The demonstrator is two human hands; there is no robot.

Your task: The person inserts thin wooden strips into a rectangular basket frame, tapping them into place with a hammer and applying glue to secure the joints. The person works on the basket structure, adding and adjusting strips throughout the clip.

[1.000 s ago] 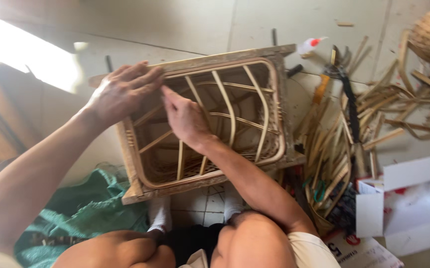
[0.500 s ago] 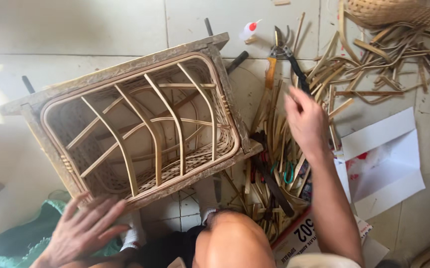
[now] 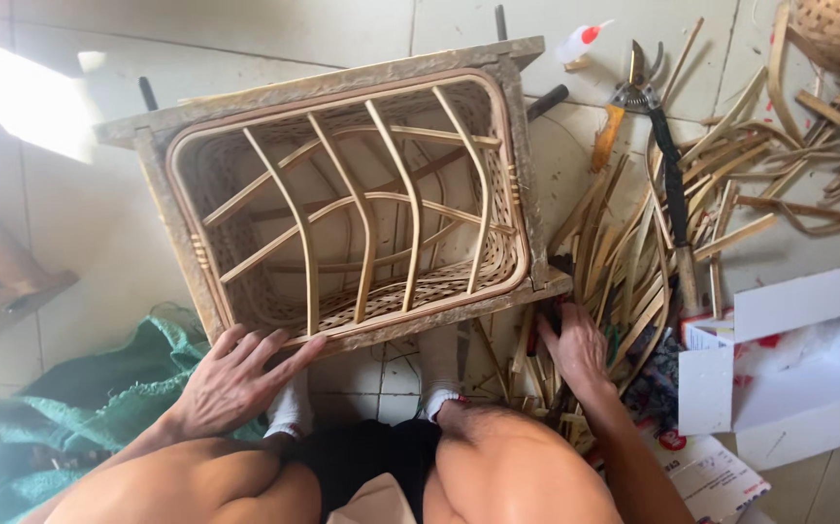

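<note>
Just above both hands, a woven cane frame [image 3: 342, 204] lies on the tiled floor [image 3: 245, 39]. Right of it, around the right hand [image 3: 573, 342], spreads a heap of cane strips [image 3: 633, 262]. The left hand [image 3: 235, 374] rests flat, fingers spread, touching the frame's near edge. The right hand curls down among the strips; whether it grips anything I cannot tell. Beyond the right hand lie pruning shears [image 3: 633, 92].

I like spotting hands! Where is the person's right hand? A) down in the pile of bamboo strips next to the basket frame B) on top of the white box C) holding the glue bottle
A: the right hand is down among the bamboo strips beside the basket frame, away from the white box and the glue bottle.
</note>
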